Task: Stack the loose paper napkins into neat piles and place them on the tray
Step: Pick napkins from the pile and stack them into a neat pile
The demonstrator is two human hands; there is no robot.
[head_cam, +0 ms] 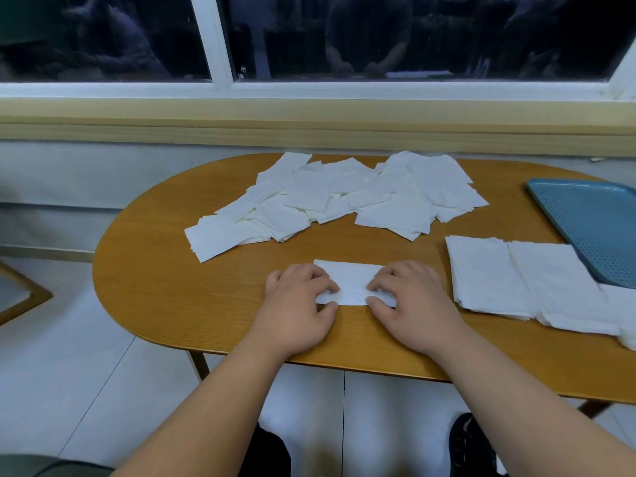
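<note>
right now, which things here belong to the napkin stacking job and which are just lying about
Job:
scattered heap of loose white paper napkins
small white napkin stack, gripped by left hand and right hand
neat white napkin piles beside the tray
blue perforated plastic tray

Just there:
oval wooden table
black shoe
yellow window ledge

Table wood-grain, satin sheen; napkins matt paper; tray blue plastic, dimpled.
</note>
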